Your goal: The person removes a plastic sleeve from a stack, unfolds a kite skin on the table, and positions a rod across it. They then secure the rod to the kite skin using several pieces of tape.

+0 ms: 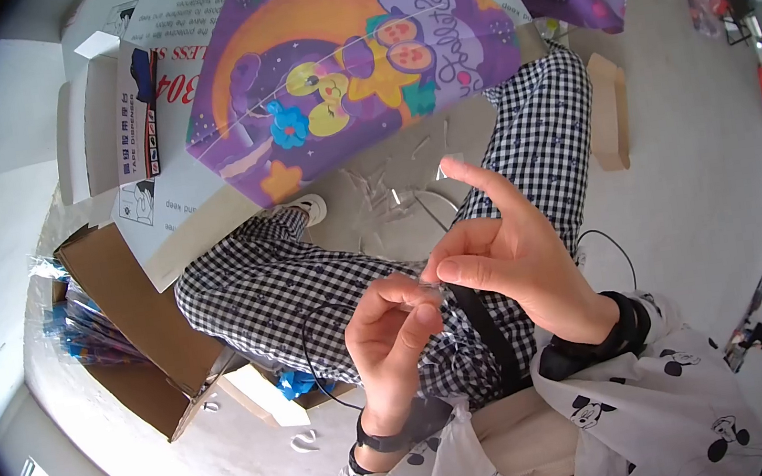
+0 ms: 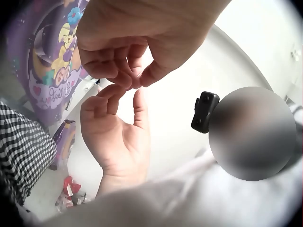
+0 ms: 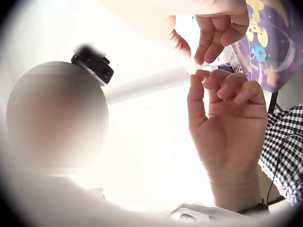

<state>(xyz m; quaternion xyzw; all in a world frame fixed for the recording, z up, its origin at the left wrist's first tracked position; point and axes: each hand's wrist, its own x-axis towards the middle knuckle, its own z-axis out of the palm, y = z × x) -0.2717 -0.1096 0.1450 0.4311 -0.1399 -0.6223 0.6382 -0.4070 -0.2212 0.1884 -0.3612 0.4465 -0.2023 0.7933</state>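
In the head view my left hand (image 1: 384, 348) is raised over the lap, thumb and forefinger pinching a small clear piece (image 1: 430, 287) that looks like plastic. Its exact kind is too small to tell. Close beside it my right hand (image 1: 527, 252) has its forefinger stretched out, with thumb and other fingertips near the piece. The right wrist view shows a gap between the right thumb and fingers (image 3: 221, 29), just above the left fingertips (image 3: 199, 75). A purple printed sheet (image 1: 472, 48) with cartoon figures lies beyond both hands.
Under the sheet is a printed white board (image 1: 175, 207), with a tape dispenser box (image 1: 134, 116) on it. An opened cardboard box (image 1: 135, 309) stands at left, near packed purple goods (image 1: 89, 325). Clear scraps (image 1: 375, 195) litter the floor. A thin black cable (image 1: 306, 344) crosses the checked trousers.
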